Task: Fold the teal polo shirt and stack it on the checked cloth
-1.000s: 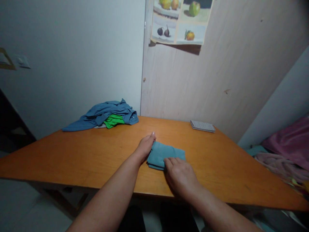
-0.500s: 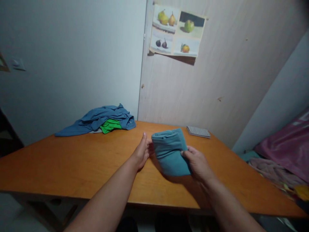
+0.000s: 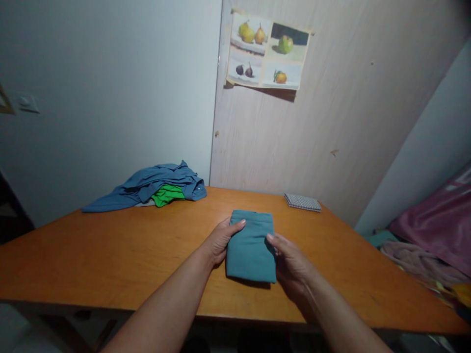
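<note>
A teal garment [image 3: 251,255], folded into a compact rectangle, is between my two hands just above the wooden table [image 3: 147,260]. My left hand [image 3: 221,240] grips its left edge, thumb on the upper face and the other fingers mostly hidden behind. On the opposite edge my right hand [image 3: 290,255] holds it the same way, thumb on top and fingers underneath out of sight. What kind of garment it is cannot be told from the folded shape.
At the back left lies a crumpled blue garment [image 3: 147,184] with a bright green cloth [image 3: 168,194] under it. A folded checked cloth [image 3: 302,202] rests near the back right edge. Beyond the table's right side are pink fabrics [image 3: 437,230].
My left hand, apart from the folded garment before, has closed on its left edge. The garment has turned from tilted to nearly straight and come slightly lower and left.
</note>
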A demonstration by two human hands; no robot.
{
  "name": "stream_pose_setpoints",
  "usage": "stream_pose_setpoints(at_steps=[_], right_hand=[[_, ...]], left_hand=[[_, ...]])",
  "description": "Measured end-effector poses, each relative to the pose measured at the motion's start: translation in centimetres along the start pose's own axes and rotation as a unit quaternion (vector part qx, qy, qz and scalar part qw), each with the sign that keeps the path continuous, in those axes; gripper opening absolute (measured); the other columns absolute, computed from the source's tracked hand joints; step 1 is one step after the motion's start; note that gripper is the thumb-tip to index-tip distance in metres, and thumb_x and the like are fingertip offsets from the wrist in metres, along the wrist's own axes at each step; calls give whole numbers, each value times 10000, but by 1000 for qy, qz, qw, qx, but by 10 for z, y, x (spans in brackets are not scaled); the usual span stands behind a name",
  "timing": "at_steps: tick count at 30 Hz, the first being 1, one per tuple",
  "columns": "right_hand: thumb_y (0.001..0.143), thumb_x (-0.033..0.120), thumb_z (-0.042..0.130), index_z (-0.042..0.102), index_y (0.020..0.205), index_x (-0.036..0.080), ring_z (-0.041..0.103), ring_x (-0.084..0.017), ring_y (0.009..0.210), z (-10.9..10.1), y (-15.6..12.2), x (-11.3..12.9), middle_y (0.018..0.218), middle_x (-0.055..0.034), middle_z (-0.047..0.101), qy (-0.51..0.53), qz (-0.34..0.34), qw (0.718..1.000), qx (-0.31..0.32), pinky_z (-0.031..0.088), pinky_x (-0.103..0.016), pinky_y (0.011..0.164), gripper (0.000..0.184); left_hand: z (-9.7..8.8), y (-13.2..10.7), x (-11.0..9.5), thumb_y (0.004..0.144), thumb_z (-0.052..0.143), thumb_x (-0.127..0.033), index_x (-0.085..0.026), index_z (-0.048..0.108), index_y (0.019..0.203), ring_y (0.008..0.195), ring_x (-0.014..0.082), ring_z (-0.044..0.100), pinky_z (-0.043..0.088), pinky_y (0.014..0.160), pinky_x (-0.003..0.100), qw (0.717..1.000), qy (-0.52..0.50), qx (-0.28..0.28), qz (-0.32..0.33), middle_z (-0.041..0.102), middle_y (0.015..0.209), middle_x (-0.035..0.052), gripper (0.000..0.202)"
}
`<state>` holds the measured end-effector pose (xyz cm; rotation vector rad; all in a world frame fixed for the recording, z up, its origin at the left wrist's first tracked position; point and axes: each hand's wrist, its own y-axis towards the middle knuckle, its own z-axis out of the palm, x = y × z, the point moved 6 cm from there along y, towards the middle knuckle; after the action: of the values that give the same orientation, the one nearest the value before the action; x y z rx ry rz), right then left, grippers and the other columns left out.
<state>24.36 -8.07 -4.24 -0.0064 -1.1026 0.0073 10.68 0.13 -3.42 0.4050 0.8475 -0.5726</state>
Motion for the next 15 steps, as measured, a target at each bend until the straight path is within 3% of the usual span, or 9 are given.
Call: stream_pose_setpoints(at_steps=[6, 15], right_hand=[[819, 335, 753, 693, 1123, 191, 707, -260, 917, 2, 4, -8, 1067, -109, 757, -14, -10, 1000, 0, 516, -435, 900, 342], [865, 299, 692, 694, 1116, 172, 700, -237, 894, -4, 8, -11, 1045, -106, 754, -28, -3, 999, 22, 494, -404, 908, 281]], left_hand=[[-7, 1, 0, 763, 797, -278, -109, 666, 1159, 941, 282, 723, 539, 930, 437, 999, -6, -39, 2, 734, 1105, 174, 450], [-8, 2, -1, 773, 800, -331, -119, 661, 1126, 898, 271, 727, 561, 871, 407, 999, -2, -46, 5, 741, 1044, 162, 435]])
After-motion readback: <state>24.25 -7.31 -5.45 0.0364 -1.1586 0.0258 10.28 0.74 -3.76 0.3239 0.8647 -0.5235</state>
